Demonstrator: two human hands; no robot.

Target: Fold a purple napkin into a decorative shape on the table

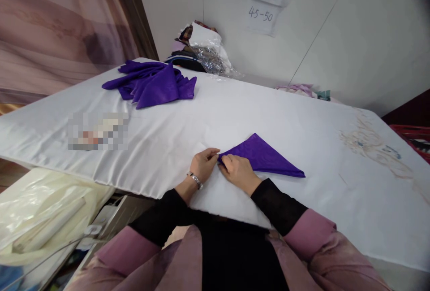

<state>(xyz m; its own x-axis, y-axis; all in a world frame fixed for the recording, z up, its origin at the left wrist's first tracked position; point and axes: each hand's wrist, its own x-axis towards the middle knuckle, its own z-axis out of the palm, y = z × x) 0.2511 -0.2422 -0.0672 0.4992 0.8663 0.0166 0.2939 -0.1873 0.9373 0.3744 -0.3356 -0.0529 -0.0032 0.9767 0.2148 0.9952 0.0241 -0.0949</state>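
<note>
A purple cloth napkin (265,154), folded into a triangle, lies on the white-covered table (231,107) in front of me. At its left corner, my right hand (238,171) has its fingers bent over the cloth, gripping it. My left hand (204,164), with a silver watch or bracelet (195,180) at the wrist, meets the same corner from the left. Its thumb and fingers are drawn together at the cloth's tip. What exactly lies between the left fingertips is partly hidden.
Loose purple cloths (157,84) lie heaped at the back left. Behind the table edge sits a pile of folded fabrics with clear plastic (210,53). Paper signs (262,17) hang on the wall. A yellowish plastic bag (43,214) is at the lower left, and a red basket (411,136) at the far right.
</note>
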